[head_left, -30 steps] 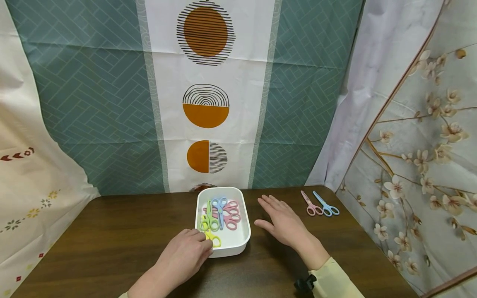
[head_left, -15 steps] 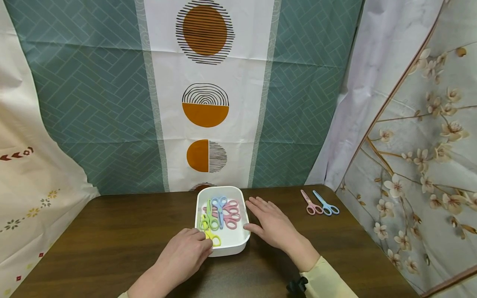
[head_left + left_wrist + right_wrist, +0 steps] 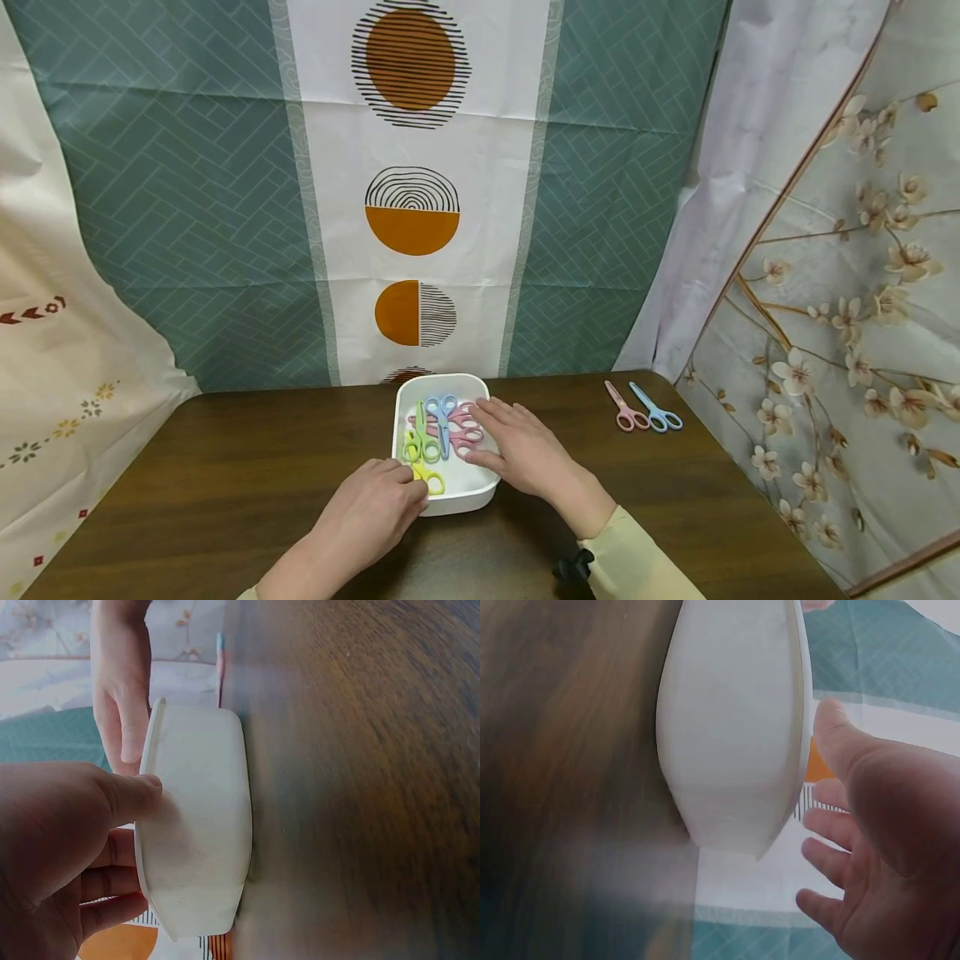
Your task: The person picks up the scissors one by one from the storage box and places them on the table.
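A white plastic bin (image 3: 461, 504) stands on the table with several children's scissors in it. Among them are blue scissors (image 3: 444, 429), green scissors (image 3: 422, 433), yellow scissors (image 3: 429, 479) and pink scissors (image 3: 467, 433). My left hand (image 3: 378, 504) pinches the bin's near-left rim; in the left wrist view its thumb (image 3: 139, 796) lies on the outer wall and the fingers are inside. Over the right rim hangs my right hand (image 3: 525, 450), its fingers extended and apart, holding nothing. Part of the pink scissors is hidden under it.
Pink scissors (image 3: 626, 407) and a second pair of blue scissors (image 3: 657, 408) lie side by side on the dark wooden table (image 3: 225, 483) at the back right. A patterned curtain (image 3: 592, 250) hangs behind the table, and a floral cloth (image 3: 840, 333) on the right.
My right hand has moved left, from the table beside the bin to above its right rim and the pink scissors. The left hand and the bin have stayed in place.
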